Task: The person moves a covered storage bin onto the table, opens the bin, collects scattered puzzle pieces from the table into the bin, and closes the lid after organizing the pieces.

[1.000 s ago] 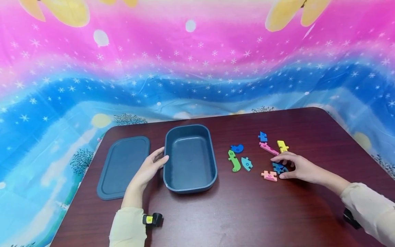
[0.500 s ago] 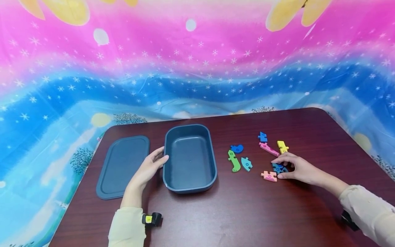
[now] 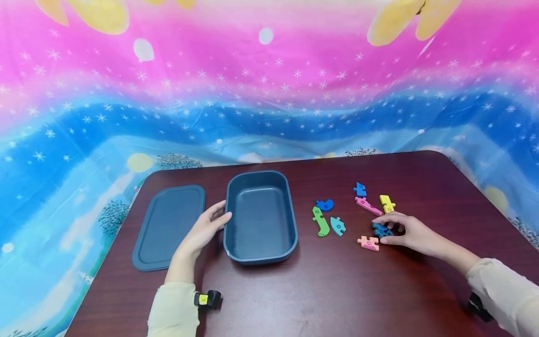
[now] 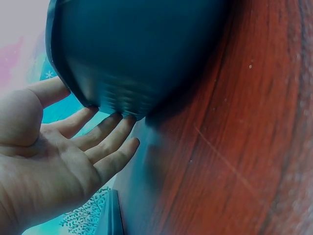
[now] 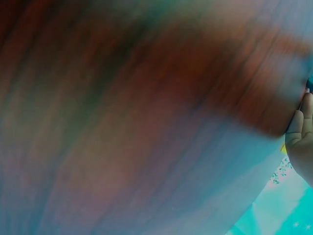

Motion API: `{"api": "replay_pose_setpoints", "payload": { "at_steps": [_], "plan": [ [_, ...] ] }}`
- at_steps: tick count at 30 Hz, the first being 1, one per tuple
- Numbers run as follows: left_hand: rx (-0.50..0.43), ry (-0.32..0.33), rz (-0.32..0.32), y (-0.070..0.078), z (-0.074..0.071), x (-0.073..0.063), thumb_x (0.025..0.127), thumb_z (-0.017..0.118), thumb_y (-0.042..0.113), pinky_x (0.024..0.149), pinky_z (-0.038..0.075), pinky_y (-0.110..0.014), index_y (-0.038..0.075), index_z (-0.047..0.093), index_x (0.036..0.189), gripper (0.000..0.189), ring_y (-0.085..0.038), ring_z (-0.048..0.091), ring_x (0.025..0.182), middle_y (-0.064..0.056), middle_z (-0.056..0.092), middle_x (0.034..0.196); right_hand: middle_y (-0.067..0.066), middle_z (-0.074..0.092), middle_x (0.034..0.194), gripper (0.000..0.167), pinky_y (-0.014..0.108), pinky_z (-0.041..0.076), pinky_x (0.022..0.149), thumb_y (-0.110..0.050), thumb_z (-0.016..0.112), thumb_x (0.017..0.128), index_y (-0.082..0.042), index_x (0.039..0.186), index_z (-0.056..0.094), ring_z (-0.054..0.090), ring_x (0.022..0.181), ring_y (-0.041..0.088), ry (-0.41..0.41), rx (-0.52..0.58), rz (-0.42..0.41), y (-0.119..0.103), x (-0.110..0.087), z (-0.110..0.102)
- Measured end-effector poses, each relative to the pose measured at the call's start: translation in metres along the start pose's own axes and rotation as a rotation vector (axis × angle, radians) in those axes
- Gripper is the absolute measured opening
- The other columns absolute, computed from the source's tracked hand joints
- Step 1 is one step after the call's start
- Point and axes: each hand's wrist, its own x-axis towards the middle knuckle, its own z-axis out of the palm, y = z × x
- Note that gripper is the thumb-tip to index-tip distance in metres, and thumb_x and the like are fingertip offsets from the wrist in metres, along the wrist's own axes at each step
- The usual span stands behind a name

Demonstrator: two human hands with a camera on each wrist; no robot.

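Head view: eight jigsaw-edged pieces lie on a red-brown bench (image 3: 303,295), right of a dark grey container (image 3: 261,229).
Printed marks: each of several pieces carries a small round mark, too small to read.
Wrist tag: a yellow label (image 3: 204,299) on the left wrist's black band (image 3: 215,299) bears a dark mark, not legible.
Bench edge: the far side runs just behind the container, with a patterned cloth (image 3: 269,93) hanging beyond it; wood separates the container from the pieces, and more stretches in front of both.
Lid: a flat grey lid (image 3: 170,229) lies left of the container, apart from it.
Container: upright, its bare inner floor showing.
Left hand (image 3: 206,227): thumb over the near-side rim of the container's left wall, other fingers spread with tips against the outside, gripping it.
Right hand (image 3: 406,231): fingers bent, pinching the dark blue piece (image 3: 380,229) against the thumb; the right wrist view catches only part of this hand.
Dark blue piece: at the bench surface, between the yellow piece (image 3: 386,203) and the salmon piece (image 3: 369,243).
Nearer the container: a green piece (image 3: 322,222), a curved blue piece (image 3: 325,204) and a teal piece (image 3: 338,226).
Farther back: a pink piece (image 3: 368,206) and an angular blue piece (image 3: 360,189).
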Motion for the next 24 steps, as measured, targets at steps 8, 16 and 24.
{"api": "replay_pose_setpoints", "payload": {
  "at_steps": [8, 16, 24],
  "plan": [
    [-0.021, 0.027, -0.011, -0.002, -0.001, 0.001, 0.100, 0.060, 0.028, 0.113, 0.033, -0.049, 0.009, 0.033, 0.154, 0.063, -0.032, 0.031, 0.144, -0.017, 0.033, 0.156, 0.002, 0.062, 0.100, 0.045, 0.026, 0.052, 0.068, -0.018, 0.079, 0.085, -0.006, 0.126, 0.063, 0.055, 0.086, 0.009, 0.017, 0.033, 0.024, -0.004, -0.002, -0.002],
    [-0.053, 0.034, -0.033, 0.000, 0.000, 0.000, 0.099, 0.062, 0.031, 0.112, 0.034, -0.050, 0.009, 0.035, 0.154, 0.065, -0.033, 0.031, 0.144, -0.019, 0.032, 0.157, 0.004, 0.063, 0.103, 0.049, 0.025, 0.052, 0.068, -0.019, 0.078, 0.087, -0.007, 0.131, 0.061, 0.056, 0.086, 0.010, 0.050, 0.030, 0.051, -0.014, -0.003, -0.007],
    [-0.042, 0.047, -0.040, 0.000, -0.001, 0.000, 0.099, 0.063, 0.031, 0.111, 0.035, -0.049, 0.010, 0.036, 0.153, 0.064, -0.032, 0.032, 0.144, -0.018, 0.033, 0.156, 0.003, 0.066, 0.105, 0.048, 0.025, 0.053, 0.069, -0.022, 0.079, 0.087, -0.009, 0.130, 0.063, 0.058, 0.088, 0.008, 0.090, 0.028, 0.046, -0.031, -0.003, -0.007]
  ]
}}
